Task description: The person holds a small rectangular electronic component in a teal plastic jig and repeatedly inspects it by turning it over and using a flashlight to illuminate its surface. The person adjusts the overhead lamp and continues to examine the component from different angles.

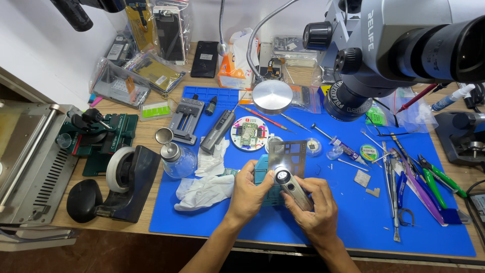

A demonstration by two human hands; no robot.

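Right hand grips a lit silver pen-shaped loupe, hiding the thin metal stencil's 6 o'clock edge; left hand pinches its 9 o'clock side.

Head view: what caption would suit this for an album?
Two hands, left hand and right hand, press a small lit tool against a metal stencil.

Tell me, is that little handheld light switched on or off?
On. The small torch in the right hand shows a bright white glow at its head, under the thin metal stencil.
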